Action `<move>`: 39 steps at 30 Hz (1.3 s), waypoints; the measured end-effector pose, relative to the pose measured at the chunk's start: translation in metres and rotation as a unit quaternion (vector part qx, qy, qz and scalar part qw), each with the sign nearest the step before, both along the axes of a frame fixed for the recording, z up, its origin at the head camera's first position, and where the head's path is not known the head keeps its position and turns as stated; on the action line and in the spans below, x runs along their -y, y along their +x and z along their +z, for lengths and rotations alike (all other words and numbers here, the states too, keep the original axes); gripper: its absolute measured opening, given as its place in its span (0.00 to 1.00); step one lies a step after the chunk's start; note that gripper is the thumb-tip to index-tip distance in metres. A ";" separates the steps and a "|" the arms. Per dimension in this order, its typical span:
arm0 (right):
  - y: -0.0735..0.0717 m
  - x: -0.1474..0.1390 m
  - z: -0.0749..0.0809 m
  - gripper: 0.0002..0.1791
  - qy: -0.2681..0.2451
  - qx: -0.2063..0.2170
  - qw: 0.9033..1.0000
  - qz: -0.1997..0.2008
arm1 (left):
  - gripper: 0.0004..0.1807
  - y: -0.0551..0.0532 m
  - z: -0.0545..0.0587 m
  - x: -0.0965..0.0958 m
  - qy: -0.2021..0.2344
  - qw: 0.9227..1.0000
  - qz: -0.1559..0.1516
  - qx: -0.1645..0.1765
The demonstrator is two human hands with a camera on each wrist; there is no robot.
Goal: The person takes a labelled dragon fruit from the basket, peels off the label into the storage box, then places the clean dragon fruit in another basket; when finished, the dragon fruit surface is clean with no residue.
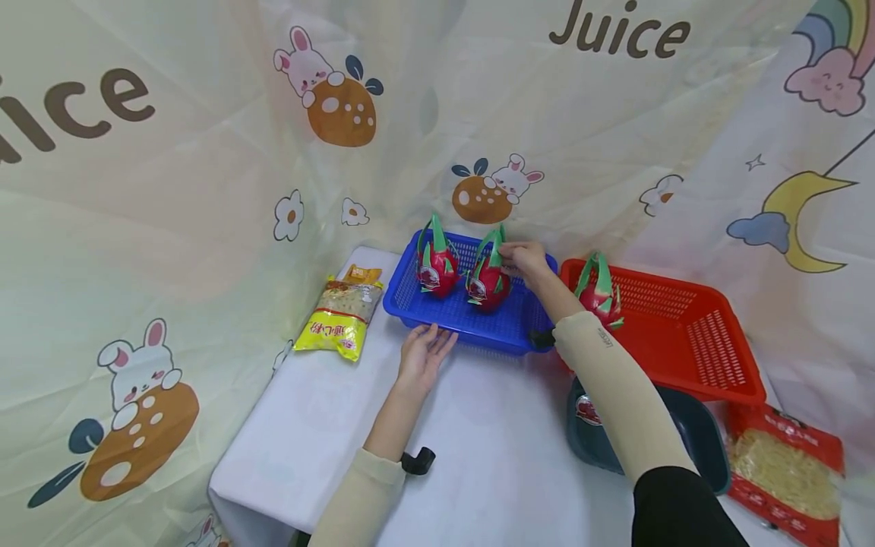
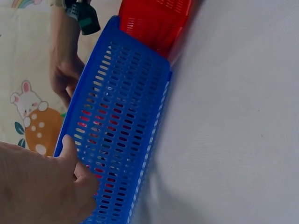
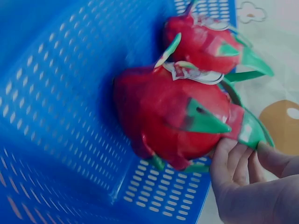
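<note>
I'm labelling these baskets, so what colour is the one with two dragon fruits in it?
Blue; that basket shows best in the head view.

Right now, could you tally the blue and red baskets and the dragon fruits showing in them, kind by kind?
Blue basket: 1
Red basket: 1
Dragon fruits: 3 (2 in the blue basket, 1 in the red)
Total: 5

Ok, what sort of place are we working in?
Probably a staged tabletop set, perhaps a mock grocery stall: printed cartoon backdrop, white-covered table, and dragon fruits in a blue basket.
</note>
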State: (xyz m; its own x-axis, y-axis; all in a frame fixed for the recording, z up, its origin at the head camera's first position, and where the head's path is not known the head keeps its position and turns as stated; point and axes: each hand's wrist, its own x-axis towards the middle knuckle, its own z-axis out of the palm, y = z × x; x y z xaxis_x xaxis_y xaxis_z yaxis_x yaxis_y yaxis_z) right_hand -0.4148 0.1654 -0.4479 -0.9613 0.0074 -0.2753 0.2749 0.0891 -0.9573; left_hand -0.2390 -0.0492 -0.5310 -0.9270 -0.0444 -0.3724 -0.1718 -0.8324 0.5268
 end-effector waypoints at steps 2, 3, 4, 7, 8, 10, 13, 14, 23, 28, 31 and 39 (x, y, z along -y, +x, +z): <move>0.004 -0.003 0.001 0.23 -0.010 0.003 1.000 -0.011 | 0.07 0.000 -0.001 0.000 0.003 1.000 -0.002 0.001; 0.007 -0.005 0.003 0.23 -0.014 0.003 1.000 -0.013 | 0.07 0.000 -0.002 0.000 0.007 1.000 0.000 -0.001; 0.009 -0.006 0.005 0.23 -0.018 0.002 1.000 -0.012 | 0.06 -0.001 -0.002 0.000 0.010 1.000 0.002 -0.003; 0.014 -0.010 0.014 0.24 -0.039 0.003 0.999 -0.007 | 0.07 -0.001 -0.004 0.001 0.016 1.000 0.007 -0.007; 0.016 -0.011 0.018 0.25 -0.048 0.003 0.999 -0.005 | 0.07 -0.002 -0.005 0.002 0.018 1.000 0.009 -0.007; 0.020 -0.015 0.025 0.25 -0.065 0.004 0.998 -0.007 | 0.07 -0.002 -0.007 0.003 0.017 1.000 0.009 -0.009; 0.028 -0.020 0.036 0.25 -0.085 0.003 0.996 -0.008 | 0.05 -0.002 -0.007 0.003 0.015 1.000 0.012 -0.007; 0.031 -0.022 0.040 0.25 -0.093 0.003 0.996 -0.008 | 0.05 -0.002 -0.007 0.003 0.015 1.000 0.013 -0.007; 0.066 -0.038 0.069 0.29 -0.172 0.029 0.985 0.011 | 0.05 -0.001 -0.008 0.001 0.021 1.000 0.018 -0.010; 0.090 -0.045 0.080 0.27 -0.171 0.030 0.985 0.021 | 0.04 0.000 -0.008 0.000 0.025 0.999 0.020 -0.008; 0.104 -0.049 0.081 0.24 -0.164 0.029 0.986 0.025 | 0.04 0.000 -0.008 0.000 0.026 0.999 0.020 -0.008; 0.136 -0.057 0.074 0.22 -0.165 0.035 0.985 0.030 | 0.04 -0.003 -0.007 -0.001 0.022 1.000 0.014 -0.002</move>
